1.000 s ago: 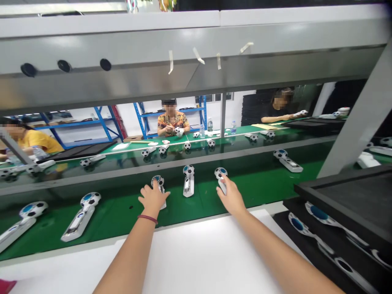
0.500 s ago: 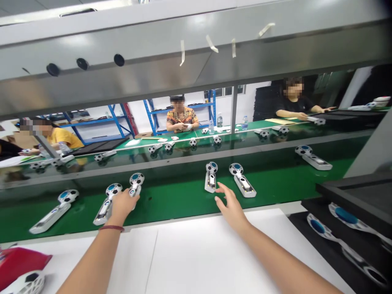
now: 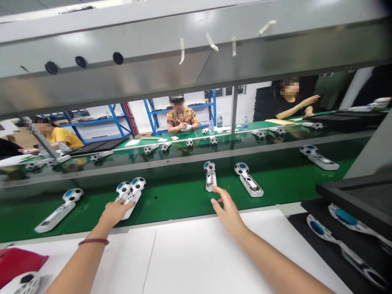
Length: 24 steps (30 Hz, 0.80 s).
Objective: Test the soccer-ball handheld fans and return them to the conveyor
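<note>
My left hand (image 3: 112, 213) lies over the handle of a white device with a football-patterned head (image 3: 124, 188). Its thumb reaches across to the handle of a second such device (image 3: 134, 198), and thumb and fingers are apart; the fingertips are partly hidden. My right hand (image 3: 226, 208) is open, its index fingertip at the lower end of an upright-lying device (image 3: 210, 176). Just right of it a similar device (image 3: 249, 181) lies at a slant. Others lie at the far left (image 3: 59, 210) and the right (image 3: 320, 157) of the green belt (image 3: 177, 200).
White sheets (image 3: 183, 253) cover the near edge. Black trays (image 3: 361, 196) with more devices stand at the right, a red object (image 3: 23, 261) at the lower left. A metal beam (image 3: 153, 69) crosses above. Several people sit across a far row of devices.
My left hand has shifted left, off the right device's head end. Most near devices moved right; the far row moved left. The person at the far right has raised a hand.
</note>
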Tool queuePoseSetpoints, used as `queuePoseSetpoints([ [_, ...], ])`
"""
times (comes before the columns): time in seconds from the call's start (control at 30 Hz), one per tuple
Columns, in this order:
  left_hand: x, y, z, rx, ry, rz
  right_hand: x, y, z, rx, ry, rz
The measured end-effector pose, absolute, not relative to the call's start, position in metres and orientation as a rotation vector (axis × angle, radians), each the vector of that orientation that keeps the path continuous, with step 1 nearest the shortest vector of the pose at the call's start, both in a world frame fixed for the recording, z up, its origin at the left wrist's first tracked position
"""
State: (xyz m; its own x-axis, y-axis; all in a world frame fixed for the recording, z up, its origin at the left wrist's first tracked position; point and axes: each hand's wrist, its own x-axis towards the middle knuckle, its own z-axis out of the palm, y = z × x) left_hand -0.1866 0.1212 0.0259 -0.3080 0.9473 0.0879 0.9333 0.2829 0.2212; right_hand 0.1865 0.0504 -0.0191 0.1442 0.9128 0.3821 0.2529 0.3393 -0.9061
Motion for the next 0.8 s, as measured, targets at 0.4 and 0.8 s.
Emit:
queuePoseSetpoints([
  [0.4,0.010,-0.004,0.076,2.560,1.802,1.335,0.133,-0.009,0.079,-0.623,-0.786,1.365],
  [0.8,0.004,0.005,0.077,1.553,0.796,1.345,0.149,-0.012,0.095,-0.415,-0.699,1.527],
])
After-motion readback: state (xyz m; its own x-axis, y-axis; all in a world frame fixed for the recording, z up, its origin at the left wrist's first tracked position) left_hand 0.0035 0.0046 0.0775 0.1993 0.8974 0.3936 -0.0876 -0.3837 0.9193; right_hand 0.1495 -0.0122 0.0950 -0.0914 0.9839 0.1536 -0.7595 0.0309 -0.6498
